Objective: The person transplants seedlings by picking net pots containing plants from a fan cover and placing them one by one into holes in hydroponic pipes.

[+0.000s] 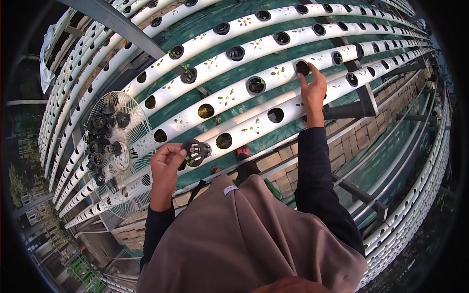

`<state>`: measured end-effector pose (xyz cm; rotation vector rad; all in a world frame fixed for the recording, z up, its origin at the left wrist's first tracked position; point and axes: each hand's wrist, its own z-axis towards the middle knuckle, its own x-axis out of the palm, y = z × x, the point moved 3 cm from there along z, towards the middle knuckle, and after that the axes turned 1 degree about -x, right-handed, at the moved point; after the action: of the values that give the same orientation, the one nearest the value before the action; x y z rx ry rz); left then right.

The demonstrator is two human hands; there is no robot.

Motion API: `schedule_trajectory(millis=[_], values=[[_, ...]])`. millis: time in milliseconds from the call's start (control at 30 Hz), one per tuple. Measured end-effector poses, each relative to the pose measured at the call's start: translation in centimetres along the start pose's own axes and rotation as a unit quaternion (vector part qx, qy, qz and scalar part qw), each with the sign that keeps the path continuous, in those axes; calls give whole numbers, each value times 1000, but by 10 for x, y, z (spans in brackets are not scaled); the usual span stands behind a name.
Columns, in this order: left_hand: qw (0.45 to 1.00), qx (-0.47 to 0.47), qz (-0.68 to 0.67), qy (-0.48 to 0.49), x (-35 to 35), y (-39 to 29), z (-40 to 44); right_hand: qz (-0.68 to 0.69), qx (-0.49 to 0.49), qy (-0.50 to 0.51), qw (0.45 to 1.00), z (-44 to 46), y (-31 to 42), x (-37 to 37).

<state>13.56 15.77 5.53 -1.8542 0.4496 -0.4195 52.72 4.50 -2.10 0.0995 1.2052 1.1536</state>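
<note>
My left hand (pixel 167 166) pinches a black net pot (pixel 196 152) with a small green seedling, tilted sideways above the nearest white pipe (pixel 251 127), left of an open hole (pixel 224 141). My right hand (pixel 313 87) has thumb and fingers around the rim of another dark net pot (pixel 302 67) at a hole in the second white pipe. How deep that pot sits is hard to tell. Left of it, a net pot with a seedling (pixel 255 85) stands in the same pipe.
A white wire fan guard (pixel 141 146) holds several black net pots (pixel 99 121) on the left. More white pipes with holes run beyond. Metal beams (pixel 122 24) cross the rows. Brick paving (pixel 281 163) and green sheeting (pixel 391 146) lie below.
</note>
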Motion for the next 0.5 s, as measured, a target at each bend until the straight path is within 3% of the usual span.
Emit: schedule_trajectory(millis=[67,267,367,433,500], values=[[1000,-3,0,6,4,0,0,-28,-37,-14,999,1,1,1],[999,-6,28,27,13,0,3,-19,-29,-73,997,-6,11,-12],[999,-16,36,37,16,0,4,81,-6,-96,992,-25,25,-23],[998,-22,37,48,19,1,5,228,93,-11,969,-44,45,-25],[997,-38,30,54,22,7,9,357,156,164,906,-68,73,-26]])
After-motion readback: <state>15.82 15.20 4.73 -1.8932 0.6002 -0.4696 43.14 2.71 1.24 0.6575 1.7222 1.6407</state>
